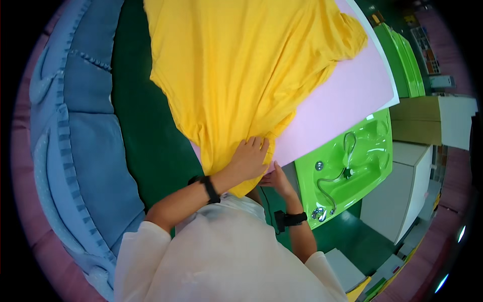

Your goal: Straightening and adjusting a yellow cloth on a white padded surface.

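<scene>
A large yellow garment, shirt-like with a bunched, sleeve-like part at the far right, lies spread over a pink-topped board. Its near end narrows into folds and hangs over the board's near edge, close to my body. My left hand rests on these folds, palm down, with its fingers apart and slightly bent. Just right of it and lower, my right hand is at the garment's near edge by the board's corner. Its thumb points up and its fingers close on the cloth, partly hidden.
A bright green basin with a hose and a drain stands right of the board. Beyond it are a white cabinet, a cardboard box and a green plastic unit. A blue padded sofa runs along the left, beside the dark green floor.
</scene>
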Demonstrator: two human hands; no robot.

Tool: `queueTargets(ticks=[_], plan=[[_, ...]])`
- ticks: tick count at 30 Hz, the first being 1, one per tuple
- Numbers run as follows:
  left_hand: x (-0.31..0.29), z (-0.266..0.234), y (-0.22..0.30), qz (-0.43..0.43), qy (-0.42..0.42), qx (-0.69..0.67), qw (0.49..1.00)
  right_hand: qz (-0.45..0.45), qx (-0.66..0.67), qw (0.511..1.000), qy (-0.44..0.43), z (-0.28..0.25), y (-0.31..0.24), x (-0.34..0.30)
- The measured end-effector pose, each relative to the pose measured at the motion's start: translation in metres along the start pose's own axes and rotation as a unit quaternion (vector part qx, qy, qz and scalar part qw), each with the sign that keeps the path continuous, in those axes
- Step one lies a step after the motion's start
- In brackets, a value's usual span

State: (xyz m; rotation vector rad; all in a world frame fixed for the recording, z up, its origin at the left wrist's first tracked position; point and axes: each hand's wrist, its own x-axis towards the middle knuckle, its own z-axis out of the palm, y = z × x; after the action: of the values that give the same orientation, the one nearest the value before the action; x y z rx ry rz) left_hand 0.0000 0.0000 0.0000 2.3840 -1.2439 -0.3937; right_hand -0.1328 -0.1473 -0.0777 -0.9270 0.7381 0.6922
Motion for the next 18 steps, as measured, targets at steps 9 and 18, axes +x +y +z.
queueTargets(ticks=[9, 18], plan=[[0.001, 0.027, -0.023, -0.060, 0.064, -0.122, 0.989, -0.139, -0.276, 0.906, 0.288, -0.007, -0.012, -0.036], [-0.034, 0.014, -0.014, 0.061, -0.153, -0.253, 0.953, -0.285, -0.067, 0.921, 0.257, -0.074, -0.157, -0.015]])
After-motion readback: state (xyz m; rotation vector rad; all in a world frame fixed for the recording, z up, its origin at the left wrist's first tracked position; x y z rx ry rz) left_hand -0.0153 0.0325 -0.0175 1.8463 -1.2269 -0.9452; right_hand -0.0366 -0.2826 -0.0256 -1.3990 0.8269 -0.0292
